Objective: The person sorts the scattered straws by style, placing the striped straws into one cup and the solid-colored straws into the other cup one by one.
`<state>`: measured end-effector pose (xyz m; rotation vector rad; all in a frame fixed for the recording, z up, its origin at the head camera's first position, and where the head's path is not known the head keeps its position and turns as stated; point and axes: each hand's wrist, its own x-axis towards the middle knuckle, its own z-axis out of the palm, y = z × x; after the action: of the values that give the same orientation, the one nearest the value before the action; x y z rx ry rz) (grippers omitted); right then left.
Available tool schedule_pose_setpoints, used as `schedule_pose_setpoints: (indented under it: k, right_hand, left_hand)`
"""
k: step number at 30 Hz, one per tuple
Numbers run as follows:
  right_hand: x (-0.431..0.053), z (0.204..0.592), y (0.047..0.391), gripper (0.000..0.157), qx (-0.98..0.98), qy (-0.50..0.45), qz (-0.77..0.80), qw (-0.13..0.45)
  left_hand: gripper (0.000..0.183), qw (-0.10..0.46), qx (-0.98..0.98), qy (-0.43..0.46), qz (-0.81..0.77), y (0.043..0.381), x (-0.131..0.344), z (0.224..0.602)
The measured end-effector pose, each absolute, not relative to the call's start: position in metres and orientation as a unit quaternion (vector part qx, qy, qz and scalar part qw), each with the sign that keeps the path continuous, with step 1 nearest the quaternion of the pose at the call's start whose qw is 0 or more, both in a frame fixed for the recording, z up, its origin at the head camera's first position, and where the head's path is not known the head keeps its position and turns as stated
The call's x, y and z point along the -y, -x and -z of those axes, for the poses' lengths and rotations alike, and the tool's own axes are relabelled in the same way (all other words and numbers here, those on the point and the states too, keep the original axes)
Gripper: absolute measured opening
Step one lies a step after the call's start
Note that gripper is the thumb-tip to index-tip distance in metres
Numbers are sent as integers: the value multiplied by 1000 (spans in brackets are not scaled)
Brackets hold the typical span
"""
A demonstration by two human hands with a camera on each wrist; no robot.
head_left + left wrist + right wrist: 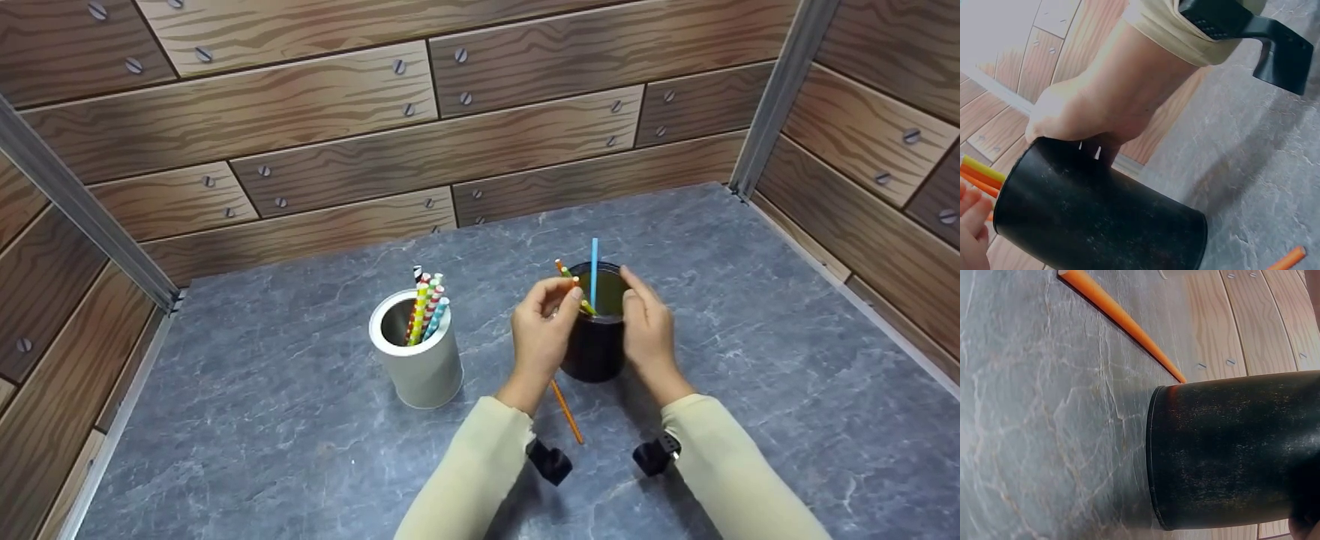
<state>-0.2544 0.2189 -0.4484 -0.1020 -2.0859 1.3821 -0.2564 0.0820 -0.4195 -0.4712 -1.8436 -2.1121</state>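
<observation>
A black cup [592,356] stands upright, a plain blue straw [595,270] rising from it. My left hand [541,330] is at the cup's left rim, pinching an orange straw [576,280] between thumb and finger. Other orange and green straws lean out beside those fingers; in the left wrist view a yellow straw [985,170] shows near the fingertips [972,219]. On the opposite side my right hand [651,334] holds the cup's wall, a finger along the rim. Its fingertips are partly hidden behind the cup [1100,208] in the left wrist view.
To the left stands a white can [424,375] holding several patterned paper straws [426,307]. A loose orange straw [567,411] lies on the grey marbled table [262,420] in front of the black cup. Wood-patterned walls [337,142] enclose the back and sides.
</observation>
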Motion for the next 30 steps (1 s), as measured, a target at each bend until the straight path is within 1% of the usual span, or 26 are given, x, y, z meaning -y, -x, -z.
schedule_pose_setpoints:
  k: [7, 12, 22, 26, 30]
  right_hand:
    - [-219, 447, 254, 39, 796, 47, -520, 305]
    - [-219, 448, 254, 39, 798, 43, -519, 302]
    - [-219, 449, 254, 38, 798, 36, -514, 312]
    - [-219, 449, 254, 39, 799, 37, -516, 308]
    - [-219, 449, 254, 39, 798, 39, -519, 303]
  left_hand:
    - [18, 178, 629, 175, 736, 254, -71, 420]
    - [19, 182, 646, 161, 724, 255, -63, 424]
    - [21, 175, 705, 76, 683, 262, -54, 453]
    - [23, 183, 719, 46, 669, 266, -52, 467]
    - [27, 172, 739, 17, 651, 268, -51, 477]
